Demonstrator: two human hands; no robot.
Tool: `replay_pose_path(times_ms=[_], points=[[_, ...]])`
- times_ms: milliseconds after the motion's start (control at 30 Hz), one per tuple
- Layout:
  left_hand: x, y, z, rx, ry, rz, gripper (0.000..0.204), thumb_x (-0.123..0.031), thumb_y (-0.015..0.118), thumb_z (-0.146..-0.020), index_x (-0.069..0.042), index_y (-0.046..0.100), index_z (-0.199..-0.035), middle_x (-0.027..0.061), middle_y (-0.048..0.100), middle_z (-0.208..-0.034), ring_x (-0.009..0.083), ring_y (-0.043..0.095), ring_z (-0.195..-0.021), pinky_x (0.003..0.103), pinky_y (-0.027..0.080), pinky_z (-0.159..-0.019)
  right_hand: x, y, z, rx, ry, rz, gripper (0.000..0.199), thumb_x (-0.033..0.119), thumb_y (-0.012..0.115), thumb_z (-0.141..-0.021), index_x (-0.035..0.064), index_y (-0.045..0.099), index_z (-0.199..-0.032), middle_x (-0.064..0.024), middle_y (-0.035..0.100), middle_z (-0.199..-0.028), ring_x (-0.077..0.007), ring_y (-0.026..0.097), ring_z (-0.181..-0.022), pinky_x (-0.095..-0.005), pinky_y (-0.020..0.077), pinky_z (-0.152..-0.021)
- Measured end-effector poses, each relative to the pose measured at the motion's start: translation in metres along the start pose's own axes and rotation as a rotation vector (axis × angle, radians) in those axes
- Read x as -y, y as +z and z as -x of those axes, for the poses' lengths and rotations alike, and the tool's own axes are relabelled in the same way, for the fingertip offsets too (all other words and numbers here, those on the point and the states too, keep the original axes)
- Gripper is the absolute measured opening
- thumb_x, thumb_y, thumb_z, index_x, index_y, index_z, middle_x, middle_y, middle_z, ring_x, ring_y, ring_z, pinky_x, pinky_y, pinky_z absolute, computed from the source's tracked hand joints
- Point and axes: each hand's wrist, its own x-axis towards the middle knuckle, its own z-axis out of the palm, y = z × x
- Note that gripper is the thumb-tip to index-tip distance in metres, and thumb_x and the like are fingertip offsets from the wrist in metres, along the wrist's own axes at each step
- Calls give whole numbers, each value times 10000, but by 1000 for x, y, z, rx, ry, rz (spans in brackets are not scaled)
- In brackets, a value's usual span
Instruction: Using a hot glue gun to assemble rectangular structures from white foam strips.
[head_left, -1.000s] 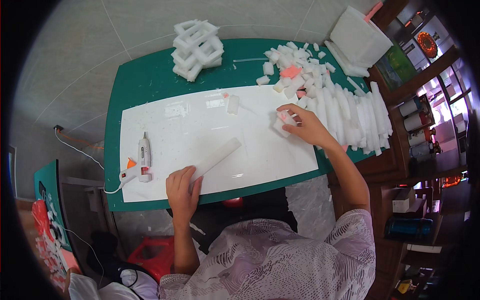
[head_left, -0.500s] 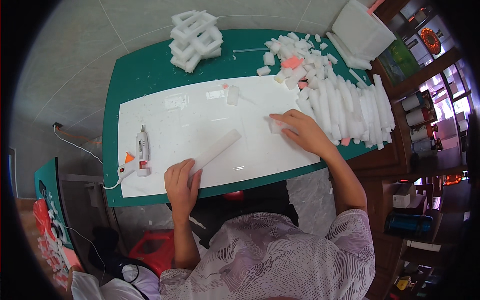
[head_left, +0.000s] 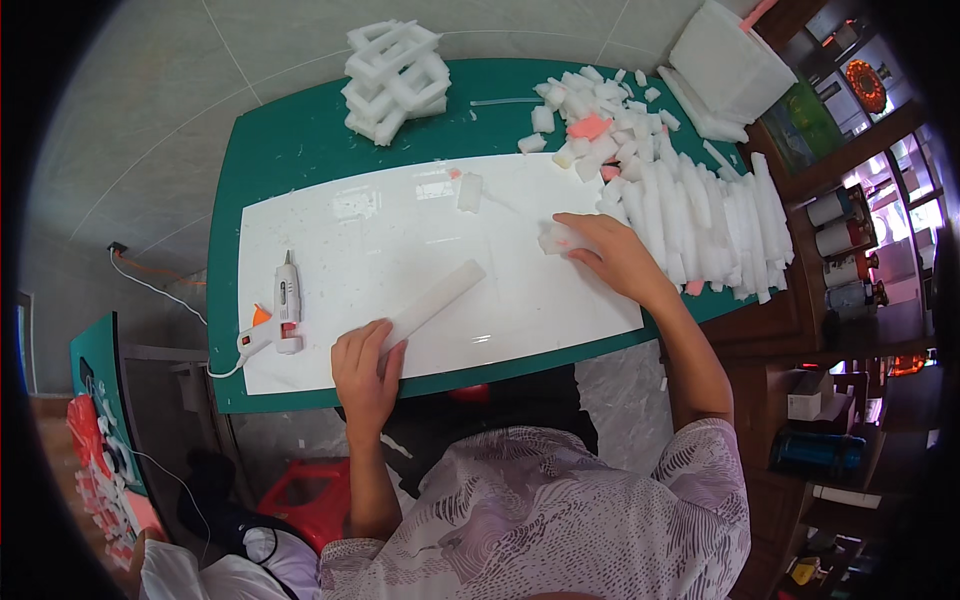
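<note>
My left hand [head_left: 366,362] is closed on the near end of a long white foam strip [head_left: 437,298], which slants away to the right over the white board [head_left: 380,250]. With its thumb and fingers, my right hand [head_left: 618,258] grips a small whitish foam block [head_left: 554,240] with a pinkish patch, at the board's right side. Part of that block is hidden under the fingers. Another short foam block [head_left: 469,193] lies apart near the board's far edge. At the board's left rests a white hot glue gun [head_left: 287,300], its nozzle pointing away from me.
A white foam lattice [head_left: 396,85] stands on the green tabletop [head_left: 300,135] at the back. Loose foam pieces [head_left: 595,120] and a row of foam strips [head_left: 700,220] cover the right side, beside a large foam block [head_left: 730,60]. Wooden shelves [head_left: 790,330] border the right.
My right hand has shifted slightly, and the small block in it has turned a little. The left hand and the long strip stay nearly as they were.
</note>
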Motion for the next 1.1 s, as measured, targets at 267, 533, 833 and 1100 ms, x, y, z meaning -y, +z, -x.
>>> replay_pose_path(times_ms=[267, 533, 833, 1100], points=[[0, 0, -1, -3, 0, 4, 352, -54, 790, -791, -20, 678, -1123, 116, 695, -1141, 317, 613, -1027, 404, 472, -898, -2, -1, -6, 59, -2, -22, 449, 88, 723, -873, 117, 659, -1317, -135, 697, -1207, -329, 637, -1077, -389, 497, -977], [0, -1, -2, 17, -4, -6, 345, -88, 780, -810, -17, 668, -1129, 121, 692, -1135, 316, 614, -1023, 408, 458, -899, 2, 7, -2, 36, 35, -78, 472, 121, 705, -892, 141, 638, -1359, -164, 698, -1161, -339, 637, -1026, -393, 509, -926], [-4, -2, -19, 106, -5, -26, 382, -79, 740, -835, -20, 637, -1198, 143, 662, -1177, 332, 586, -1079, 428, 449, -908, 22, 13, 4, -13, 152, -510, 560, 169, 759, -864, 149, 588, -1397, -125, 722, -1077, -186, 644, -918, -307, 521, -814], [-46, -14, -32, 58, -1, -15, 562, -88, 741, -844, -19, 528, -1360, 172, 598, -1317, 350, 551, -1199, 449, 424, -1034, 52, 26, 13, 37, 154, -725, 442, 156, 775, -875, 88, 556, -1253, -113, 722, -1026, -154, 652, -938, -280, 518, -844]])
